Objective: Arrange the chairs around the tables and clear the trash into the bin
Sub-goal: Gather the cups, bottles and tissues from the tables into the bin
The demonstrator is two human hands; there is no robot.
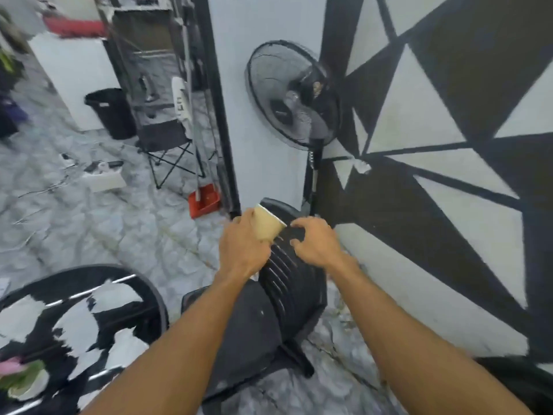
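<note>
A black plastic chair [287, 298] stands in front of me, its slatted back toward the wall. My left hand [242, 247] holds a tan paper cup [267, 224] tilted on its side, just above the top of the chair back. My right hand [317, 241] hovers over the top of the chair back with curled, parted fingers; I cannot tell whether it touches the chair. A round black table [77, 330] with a worn, peeling top is at the lower left. A black bin [110, 112] stands far off at the upper left, beside a white counter.
A black pedestal fan [294, 97] stands against the white wall behind the chair. A red dustpan [205, 200] and a folding chair [170, 148] sit by a black door frame. Loose litter and a flat white box [103, 178] lie on the marble floor. A pink and green plant [21, 375] rests on the table.
</note>
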